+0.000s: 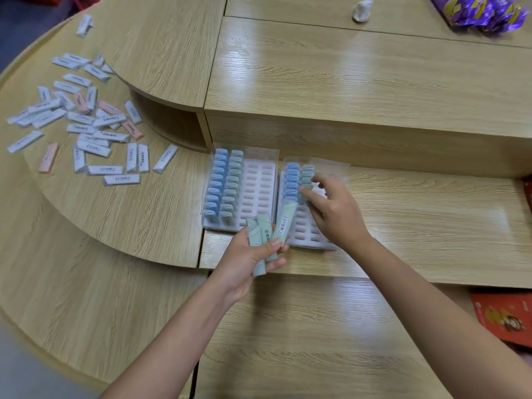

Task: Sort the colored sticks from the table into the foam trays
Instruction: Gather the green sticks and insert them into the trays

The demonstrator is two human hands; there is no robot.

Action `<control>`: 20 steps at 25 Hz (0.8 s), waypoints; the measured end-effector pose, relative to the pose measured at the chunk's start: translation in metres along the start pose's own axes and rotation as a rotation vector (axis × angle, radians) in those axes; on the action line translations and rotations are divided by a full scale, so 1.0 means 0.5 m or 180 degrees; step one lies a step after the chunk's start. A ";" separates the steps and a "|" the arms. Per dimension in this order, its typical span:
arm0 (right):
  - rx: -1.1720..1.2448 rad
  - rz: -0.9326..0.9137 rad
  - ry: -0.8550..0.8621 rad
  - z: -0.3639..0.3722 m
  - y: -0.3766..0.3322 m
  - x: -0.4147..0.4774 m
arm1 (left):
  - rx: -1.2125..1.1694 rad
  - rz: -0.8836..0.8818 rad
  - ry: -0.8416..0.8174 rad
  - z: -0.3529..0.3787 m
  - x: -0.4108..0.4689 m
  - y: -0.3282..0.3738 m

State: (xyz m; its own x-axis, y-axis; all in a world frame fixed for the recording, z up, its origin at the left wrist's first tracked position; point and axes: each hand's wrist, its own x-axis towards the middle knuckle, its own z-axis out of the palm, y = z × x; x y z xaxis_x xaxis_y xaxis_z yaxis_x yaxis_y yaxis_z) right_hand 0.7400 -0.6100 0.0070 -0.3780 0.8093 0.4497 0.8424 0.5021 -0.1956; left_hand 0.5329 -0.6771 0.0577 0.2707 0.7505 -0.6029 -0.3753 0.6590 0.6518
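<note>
Two white foam trays lie side by side at the table's middle. The left tray [260, 185] has a full blue column and a full green column standing in its slots. In the right tray [312, 234] stand a blue column and a shorter green column [305, 175]. My left hand [253, 254] grips three green sticks [283, 226] just in front of the trays. Over the right tray, my right hand [331, 208] has its fingertips on the green sticks in the slots; whether it pinches one is unclear.
Many white, pale-blue and pink sticks [83, 122] lie scattered on the curved lower shelf at the left. A raised wooden step runs behind the trays. A white crumpled object [362, 11] and purple packets [483, 11] sit far back; a red packet [506, 318] lies at the right edge.
</note>
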 end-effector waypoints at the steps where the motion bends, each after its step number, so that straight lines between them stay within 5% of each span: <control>1: -0.0002 -0.0003 -0.0077 -0.014 -0.004 0.003 | 0.0022 0.0001 -0.0016 0.002 0.000 0.000; 3: 0.0512 0.0558 -0.0238 -0.047 -0.027 0.008 | 0.0068 0.0004 -0.0051 0.008 0.002 -0.002; 7: 0.2882 0.2557 -0.0879 -0.105 -0.079 0.021 | 0.0171 -0.0029 -0.0135 0.022 0.003 -0.009; 11: 0.3190 0.2633 -0.1103 -0.123 -0.084 0.018 | 0.0273 -0.0163 -0.0253 0.033 0.002 -0.012; 14: 0.3337 0.2808 -0.0790 -0.135 -0.065 0.021 | 0.0269 -0.0297 -0.0345 0.031 -0.005 -0.011; 20: 0.2527 0.2678 -0.0256 -0.109 -0.012 0.041 | -0.0178 -0.0409 -0.0590 0.016 -0.020 -0.006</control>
State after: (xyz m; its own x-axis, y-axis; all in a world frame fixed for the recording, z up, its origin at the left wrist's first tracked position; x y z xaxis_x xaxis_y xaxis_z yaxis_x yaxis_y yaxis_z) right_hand 0.7481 -0.6130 0.0652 0.1400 0.9811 -0.1335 0.3717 -0.1770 -0.9113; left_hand 0.5385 -0.6862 0.0654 0.4757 0.6603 -0.5811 -0.3744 0.7498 0.5455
